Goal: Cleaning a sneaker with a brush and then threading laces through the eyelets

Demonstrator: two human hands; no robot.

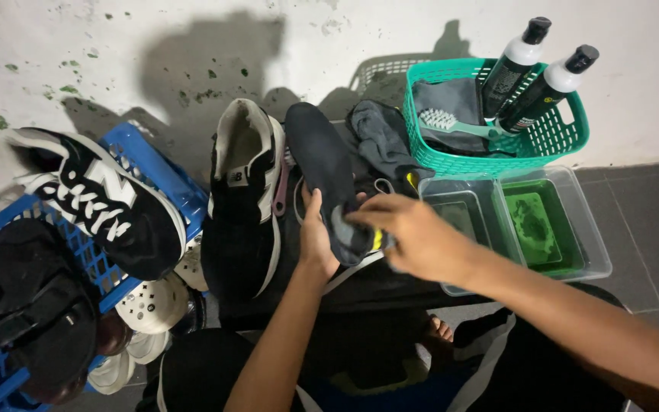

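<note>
Left hand [316, 248] grips a dark insole [329, 179] from beneath, at centre; right hand [409, 236], fingers closed on the insole's heel end, works it. Support it firmly; basin [589, 229] lies at three o'clock

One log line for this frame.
left hand: holds insole | right hand: on insole heel end | shoe: beside | basket: behind

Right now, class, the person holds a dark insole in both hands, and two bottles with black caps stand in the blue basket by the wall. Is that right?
Not quite. The head view shows the two bottles in the green basket, not a blue one. The left hand and right hand do hold the dark insole.
</note>
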